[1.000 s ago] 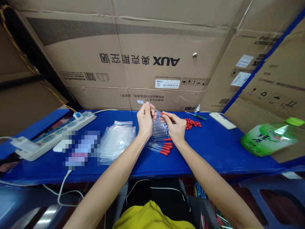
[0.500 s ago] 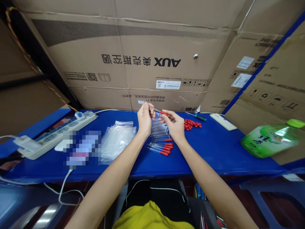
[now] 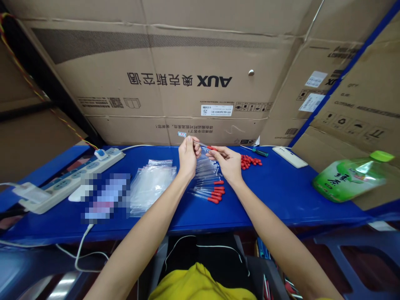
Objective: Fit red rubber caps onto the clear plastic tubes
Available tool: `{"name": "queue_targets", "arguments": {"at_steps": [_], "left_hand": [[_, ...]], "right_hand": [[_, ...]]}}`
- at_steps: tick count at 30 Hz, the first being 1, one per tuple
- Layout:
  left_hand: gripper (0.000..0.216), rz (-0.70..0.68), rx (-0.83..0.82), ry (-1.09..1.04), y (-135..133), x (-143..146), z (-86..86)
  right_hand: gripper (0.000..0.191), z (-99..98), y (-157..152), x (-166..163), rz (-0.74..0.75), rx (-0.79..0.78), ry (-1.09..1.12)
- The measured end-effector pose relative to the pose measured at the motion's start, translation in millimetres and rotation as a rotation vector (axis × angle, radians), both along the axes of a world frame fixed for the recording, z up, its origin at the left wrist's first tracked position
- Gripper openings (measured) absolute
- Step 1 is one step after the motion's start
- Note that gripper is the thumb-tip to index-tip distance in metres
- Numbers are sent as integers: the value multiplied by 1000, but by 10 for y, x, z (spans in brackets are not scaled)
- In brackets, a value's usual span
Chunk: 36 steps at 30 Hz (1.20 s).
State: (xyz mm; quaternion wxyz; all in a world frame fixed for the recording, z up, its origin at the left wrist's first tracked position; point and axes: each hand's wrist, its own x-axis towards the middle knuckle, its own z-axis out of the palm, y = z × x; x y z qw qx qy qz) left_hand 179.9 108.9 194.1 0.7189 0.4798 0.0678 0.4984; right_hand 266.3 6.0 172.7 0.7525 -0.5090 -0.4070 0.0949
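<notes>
My left hand is closed around the clear glass tube of a dropper, held above the blue table. At the dropper's other end, my right hand pinches the red rubber bulb. Below both hands lies a row of clear glass tubes, partly covered by my fingers. Several droppers with red bulbs lie at the near end of that row. A pile of loose red bulbs sits just right of my right hand.
Clear zip bags are stacked left of the tubes. A power strip and a blurred phone lie farther left. Behind stand a screwdriver and a white flat device. A green bottle lies right; cardboard walls the back.
The whole view has shifted slightly, with the background moving left. Both hands keep hold of the same dropper, and the bulb looks slightly nearer the left hand.
</notes>
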Motion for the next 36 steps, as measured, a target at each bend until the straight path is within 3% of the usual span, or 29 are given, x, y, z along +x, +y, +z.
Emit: {"name": "queue_targets", "arguments": {"at_steps": [10,27,36], "left_hand": [[42,12,-1,14,-39,-2,3],[43,3,17,-12,-43,31,-50],[42,6,-10,-20,-22,28,5]], "right_hand": [[24,1,-16,-9,6,23,-7],[34,22,-33,-53,-4,-28,15],[30,64,-27,-71,11,49,38]]}}
